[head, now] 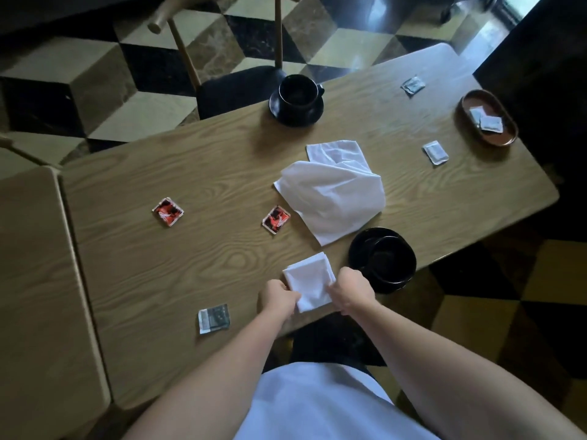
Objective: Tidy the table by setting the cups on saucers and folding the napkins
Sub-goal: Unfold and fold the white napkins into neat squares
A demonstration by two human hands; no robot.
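A small folded white napkin (309,279) lies near the front edge of the wooden table (190,173). My left hand (278,296) grips its left side and my right hand (351,292) grips its right side. A larger, unfolded white napkin (333,188) lies crumpled in the middle of the table. A black cup (298,93) stands on a black saucer (313,117) at the far edge. A second black cup (386,260) sits on its saucer (363,242) just right of my right hand.
Two red sachets (167,211) (276,219) and several grey sachets (214,317) (435,152) (413,85) are scattered about. A brown oval tray (505,134) with sachets sits at the far right. A wooden chair (235,87) stands beyond the table, another table (31,281) to the left.
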